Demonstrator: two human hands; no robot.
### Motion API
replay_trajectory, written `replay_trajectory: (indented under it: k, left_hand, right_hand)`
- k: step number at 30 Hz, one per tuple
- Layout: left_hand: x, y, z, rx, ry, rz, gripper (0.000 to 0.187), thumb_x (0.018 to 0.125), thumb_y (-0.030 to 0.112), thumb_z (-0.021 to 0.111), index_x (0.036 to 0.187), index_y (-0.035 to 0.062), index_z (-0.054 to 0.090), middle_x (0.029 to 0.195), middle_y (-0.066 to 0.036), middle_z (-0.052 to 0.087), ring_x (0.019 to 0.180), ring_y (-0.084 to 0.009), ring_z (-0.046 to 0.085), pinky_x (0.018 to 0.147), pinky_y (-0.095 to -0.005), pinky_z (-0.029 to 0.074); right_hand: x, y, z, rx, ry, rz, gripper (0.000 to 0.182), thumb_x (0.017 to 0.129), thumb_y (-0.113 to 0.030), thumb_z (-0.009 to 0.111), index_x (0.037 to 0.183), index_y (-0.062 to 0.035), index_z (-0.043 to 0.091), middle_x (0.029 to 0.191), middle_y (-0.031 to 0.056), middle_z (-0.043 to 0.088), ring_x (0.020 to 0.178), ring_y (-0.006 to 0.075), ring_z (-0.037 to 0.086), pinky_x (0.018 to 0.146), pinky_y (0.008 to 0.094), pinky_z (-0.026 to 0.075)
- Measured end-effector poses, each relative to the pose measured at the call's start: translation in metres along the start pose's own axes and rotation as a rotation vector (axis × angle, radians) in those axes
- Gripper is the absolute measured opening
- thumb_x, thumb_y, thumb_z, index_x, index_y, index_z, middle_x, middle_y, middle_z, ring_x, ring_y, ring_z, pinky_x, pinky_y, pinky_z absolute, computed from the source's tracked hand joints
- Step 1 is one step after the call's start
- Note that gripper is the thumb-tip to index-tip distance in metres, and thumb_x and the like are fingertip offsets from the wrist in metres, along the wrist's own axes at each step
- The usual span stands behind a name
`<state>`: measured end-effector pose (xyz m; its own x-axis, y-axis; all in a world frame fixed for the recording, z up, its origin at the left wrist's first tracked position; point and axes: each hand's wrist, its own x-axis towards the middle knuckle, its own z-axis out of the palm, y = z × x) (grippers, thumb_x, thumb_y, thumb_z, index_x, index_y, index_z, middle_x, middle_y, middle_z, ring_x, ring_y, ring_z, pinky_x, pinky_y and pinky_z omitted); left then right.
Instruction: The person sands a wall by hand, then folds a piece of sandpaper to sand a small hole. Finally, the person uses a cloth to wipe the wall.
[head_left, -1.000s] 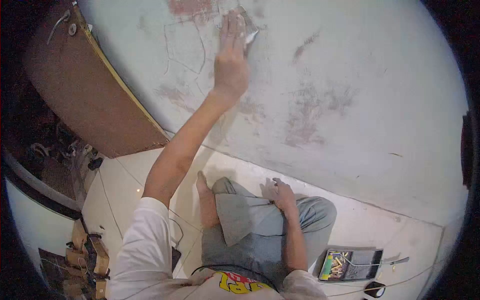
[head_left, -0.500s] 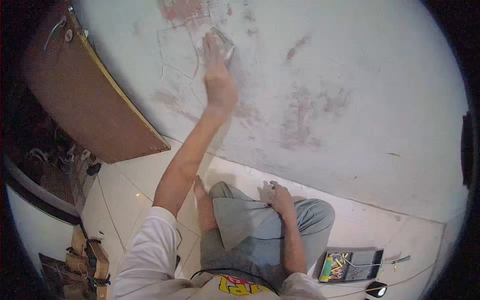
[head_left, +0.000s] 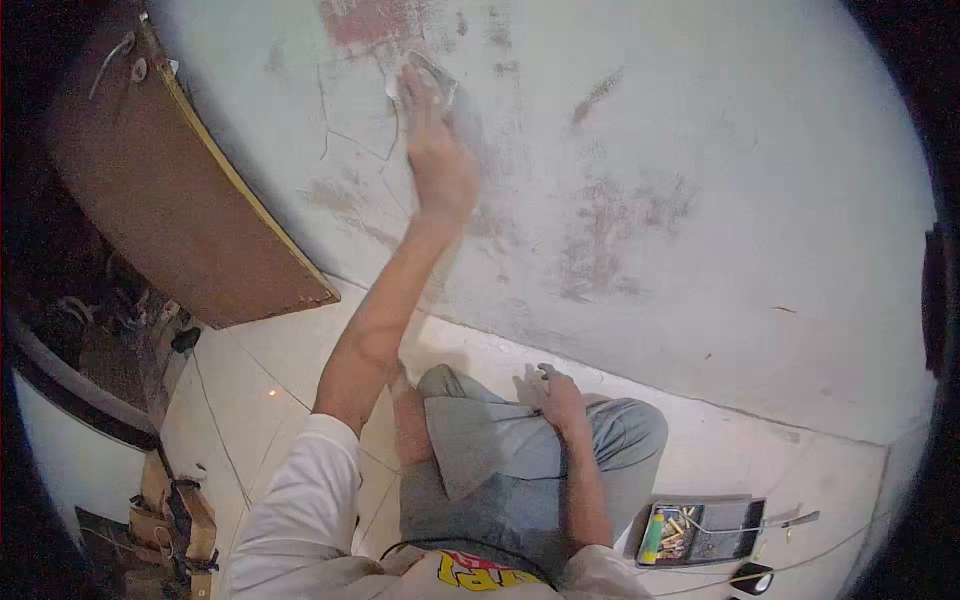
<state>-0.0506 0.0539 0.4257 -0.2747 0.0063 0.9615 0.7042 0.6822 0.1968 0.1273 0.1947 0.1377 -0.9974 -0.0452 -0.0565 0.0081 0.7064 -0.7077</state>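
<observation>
My left hand [head_left: 432, 130] presses flat against the grey-white wall [head_left: 780, 190], fingers stretched upward over a small piece of sandpaper [head_left: 438, 75]. The sandpaper's dark edge shows to the right of the fingers; the rest lies under the hand. Around it the wall has reddish-brown worn patches [head_left: 600, 240] and thin crack lines. Lower down, my right hand [head_left: 562, 400] hangs over my bent leg near the foot of the wall, fingers loosely apart, with nothing visible in it.
A brown wooden panel [head_left: 190, 190] with a handle stands at the left. On the tiled floor [head_left: 255, 400] to the right lies a black tray [head_left: 757, 535] holding brass-coloured pieces and a roller frame [head_left: 740, 526]. A cable and a small black object [head_left: 752, 578] are near it. Cardboard pieces [head_left: 150, 530] sit lower left.
My left hand has shifted slightly to the left along the wall, with the sandpaper under it. My right hand stays about where it was.
</observation>
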Motion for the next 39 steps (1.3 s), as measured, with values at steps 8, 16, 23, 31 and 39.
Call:
replay_trajectory:
  k: [8, 16, 23, 31, 39]
  left_hand:
    - [-0.123, -0.013, 0.013, 0.057, -0.504, 0.621, 0.074, 0.084, 0.006, 0.055, 0.146, 0.0000, 0.015, 0.150, -0.020, 0.022, 0.137, -0.0342, 0.025, 0.110, -0.0360, 0.027]
    - [-0.017, -0.002, 0.007, -0.060, 0.059, -0.056, 0.062, 0.083, 0.000, 0.044, 0.141, -0.0074, 0.022, 0.148, -0.024, 0.022, 0.137, -0.0392, 0.021, 0.114, -0.0418, 0.020]
    - [-0.156, -0.004, 0.016, -0.067, -0.563, 0.304, 0.059, 0.078, -0.005, 0.046, 0.135, -0.0130, 0.032, 0.145, -0.029, 0.025, 0.135, -0.0433, 0.024, 0.110, -0.0488, 0.025]
    - [-0.016, 0.031, 0.021, 0.004, -0.168, 0.131, 0.067, 0.084, -0.007, 0.043, 0.144, -0.0036, 0.014, 0.150, -0.022, 0.017, 0.138, -0.0410, 0.016, 0.110, -0.0447, 0.028]
    - [-0.141, 0.010, 0.018, -0.034, -0.382, 0.077, 0.063, 0.081, -0.007, 0.041, 0.141, -0.0090, 0.021, 0.147, -0.026, 0.023, 0.136, -0.0439, 0.020, 0.113, -0.0436, 0.020]
  right_hand:
    - [-0.003, 0.013, 0.012, -0.019, 0.098, -0.107, 0.041, 0.085, -0.021, 0.057, 0.121, -0.0038, 0.050, 0.101, 0.0232, 0.062, 0.096, 0.0392, 0.058, 0.082, 0.0462, 0.047]
    - [0.005, 0.011, 0.010, 0.007, 0.023, 0.009, 0.041, 0.083, -0.016, 0.058, 0.122, -0.0036, 0.051, 0.105, 0.0218, 0.063, 0.100, 0.0388, 0.058, 0.087, 0.0445, 0.046]
    - [0.004, 0.021, 0.019, 0.025, 0.042, -0.017, 0.042, 0.084, -0.024, 0.057, 0.120, -0.0030, 0.051, 0.101, 0.0231, 0.062, 0.097, 0.0391, 0.058, 0.083, 0.0456, 0.047]
    - [0.006, 0.017, 0.013, 0.007, 0.021, 0.006, 0.041, 0.085, -0.020, 0.056, 0.121, -0.0020, 0.050, 0.107, 0.0232, 0.062, 0.103, 0.0400, 0.056, 0.087, 0.0449, 0.045]
    - [0.002, 0.010, 0.011, 0.022, 0.060, -0.023, 0.042, 0.084, -0.025, 0.057, 0.119, -0.0015, 0.052, 0.103, 0.0236, 0.062, 0.097, 0.0396, 0.058, 0.083, 0.0459, 0.046]
